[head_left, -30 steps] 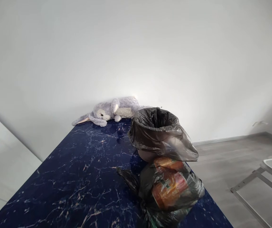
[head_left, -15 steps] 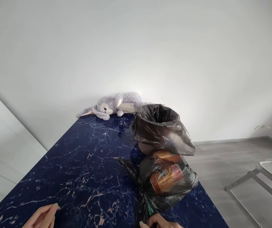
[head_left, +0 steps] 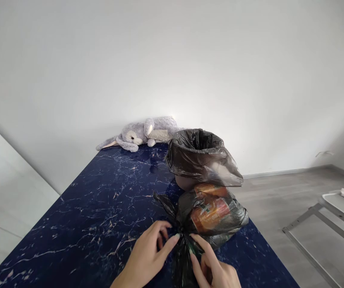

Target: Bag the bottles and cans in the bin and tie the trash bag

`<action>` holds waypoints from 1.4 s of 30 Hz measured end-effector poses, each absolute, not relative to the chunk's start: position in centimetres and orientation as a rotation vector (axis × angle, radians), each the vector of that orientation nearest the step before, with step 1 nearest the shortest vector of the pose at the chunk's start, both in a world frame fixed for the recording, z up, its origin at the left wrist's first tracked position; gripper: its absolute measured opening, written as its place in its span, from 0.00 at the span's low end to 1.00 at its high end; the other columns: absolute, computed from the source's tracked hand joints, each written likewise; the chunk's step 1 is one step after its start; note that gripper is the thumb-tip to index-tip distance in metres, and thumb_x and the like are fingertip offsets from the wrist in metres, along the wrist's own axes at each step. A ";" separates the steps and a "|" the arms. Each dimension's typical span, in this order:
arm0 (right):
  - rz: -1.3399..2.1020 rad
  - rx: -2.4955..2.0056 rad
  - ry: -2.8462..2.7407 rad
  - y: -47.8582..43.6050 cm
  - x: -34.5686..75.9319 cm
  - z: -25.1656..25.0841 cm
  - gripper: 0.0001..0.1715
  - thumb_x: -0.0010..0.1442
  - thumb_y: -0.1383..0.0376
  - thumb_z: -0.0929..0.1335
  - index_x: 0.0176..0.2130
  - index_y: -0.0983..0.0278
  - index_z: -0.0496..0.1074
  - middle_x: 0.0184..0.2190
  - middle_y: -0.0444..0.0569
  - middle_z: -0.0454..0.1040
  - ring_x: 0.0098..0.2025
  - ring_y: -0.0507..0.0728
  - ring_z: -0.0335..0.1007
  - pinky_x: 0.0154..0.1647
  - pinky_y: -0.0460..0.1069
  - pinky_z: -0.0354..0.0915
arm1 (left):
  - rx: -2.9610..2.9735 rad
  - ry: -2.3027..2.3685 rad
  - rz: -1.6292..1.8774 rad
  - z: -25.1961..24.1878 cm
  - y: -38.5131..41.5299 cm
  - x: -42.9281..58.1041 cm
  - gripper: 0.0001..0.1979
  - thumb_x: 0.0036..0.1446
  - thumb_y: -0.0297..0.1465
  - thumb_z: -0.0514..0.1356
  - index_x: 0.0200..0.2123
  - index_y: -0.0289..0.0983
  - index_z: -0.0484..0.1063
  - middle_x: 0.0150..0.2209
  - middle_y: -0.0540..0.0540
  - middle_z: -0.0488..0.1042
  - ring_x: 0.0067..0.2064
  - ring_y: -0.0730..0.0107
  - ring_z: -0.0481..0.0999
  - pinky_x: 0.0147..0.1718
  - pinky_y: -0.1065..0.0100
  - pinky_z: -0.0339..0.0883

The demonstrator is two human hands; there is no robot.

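Observation:
A thin black garbage bag (head_left: 210,216), gathered into a tied neck, lies on its side on the dark blue marbled table (head_left: 99,208). Orange and red packaging shows through its plastic. My left hand (head_left: 150,248) is at the left of the knot, its thumb tip against the gathered plastic and its fingers curved but apart. From the right, my right hand (head_left: 210,262) has thumb and index finger on the bag's neck, just below the knot; the other fingers are curled. One loose bag end points up and left, another hangs toward me.
Behind the tied bag stands a bin lined with a black bag (head_left: 202,160), its mouth open upward. A grey plush rabbit (head_left: 147,134) lies against the wall. A metal-framed rack or stand (head_left: 324,228) is on the floor at right, a white cabinet (head_left: 6,192) at left.
My left hand has moved right from the table's front left to the bag's knot. My right hand has come further up into view along the bag's neck. The view has shifted slightly.

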State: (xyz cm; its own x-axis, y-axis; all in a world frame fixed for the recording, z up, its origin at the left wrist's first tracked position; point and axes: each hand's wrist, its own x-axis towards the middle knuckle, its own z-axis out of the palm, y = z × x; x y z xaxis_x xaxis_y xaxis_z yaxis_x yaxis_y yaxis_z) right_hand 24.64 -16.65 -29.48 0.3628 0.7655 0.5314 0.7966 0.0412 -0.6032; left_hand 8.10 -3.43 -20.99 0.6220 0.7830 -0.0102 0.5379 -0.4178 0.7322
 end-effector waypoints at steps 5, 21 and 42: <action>-0.123 -1.769 -1.448 -16.1 25.3 -29.4 0.33 0.80 0.48 0.57 0.72 0.62 0.63 0.15 0.36 0.67 0.11 0.53 0.67 0.14 0.43 0.57 | 2.158 0.933 0.573 -20.4 -2.7 13.3 0.22 0.74 0.47 0.53 0.29 0.41 0.65 0.26 0.50 0.73 0.27 0.68 0.72 0.28 0.68 0.62; 0.072 -1.342 -1.643 -12.8 17.5 -24.3 0.03 0.73 0.64 0.66 0.42 0.59 0.69 0.20 0.33 0.69 0.17 0.47 0.67 0.23 0.43 0.58 | 2.289 1.016 1.136 -17.4 -7.8 -0.4 0.14 0.75 0.32 0.54 0.33 0.42 0.68 0.25 0.54 0.70 0.25 0.74 0.72 0.27 0.75 0.69; 0.389 -1.287 -1.404 -15.1 18.4 -24.2 0.03 0.73 0.65 0.65 0.47 0.58 0.66 0.24 0.35 0.64 0.23 0.50 0.65 0.27 0.42 0.64 | 2.856 0.514 1.498 -17.0 -5.2 0.0 0.13 0.67 0.20 0.59 0.51 0.38 0.68 0.38 0.46 0.77 0.38 0.66 0.79 0.41 0.64 0.73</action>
State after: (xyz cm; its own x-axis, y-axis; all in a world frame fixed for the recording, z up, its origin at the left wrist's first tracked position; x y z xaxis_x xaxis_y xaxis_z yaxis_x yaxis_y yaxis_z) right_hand 18.36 -15.13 -24.20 0.2338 0.8387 0.4919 0.4661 0.3473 -0.8137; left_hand 0.03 -5.23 -16.95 0.5316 0.2175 0.8186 0.3306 -0.9431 0.0359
